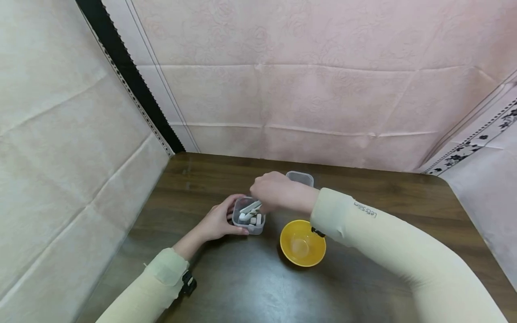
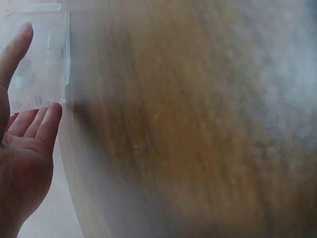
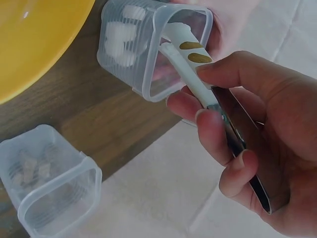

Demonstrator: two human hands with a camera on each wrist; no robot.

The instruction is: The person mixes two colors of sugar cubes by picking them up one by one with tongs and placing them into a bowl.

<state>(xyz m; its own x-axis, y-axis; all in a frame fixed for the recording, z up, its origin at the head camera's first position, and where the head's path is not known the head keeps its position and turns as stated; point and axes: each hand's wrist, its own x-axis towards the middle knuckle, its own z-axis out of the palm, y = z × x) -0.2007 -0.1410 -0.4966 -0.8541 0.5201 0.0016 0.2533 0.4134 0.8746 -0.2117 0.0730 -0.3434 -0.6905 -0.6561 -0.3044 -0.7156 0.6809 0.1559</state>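
Right hand (image 3: 292, 114): gripping white-tipped metal tongs (image 3: 195, 85) inside clear square plastic tub (image 1: 252, 231) of small white pieces (image 1: 258, 219) | left hand (image 1: 218, 222): clasping tub | risk: drop from lopsided squeeze, spill from snagged tongs

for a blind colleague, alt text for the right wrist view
A right hand grips metal-handled tongs, their white ends inside a clear container of white pieces. A second clear container is at lower left, part of a yellow bowl at upper left.
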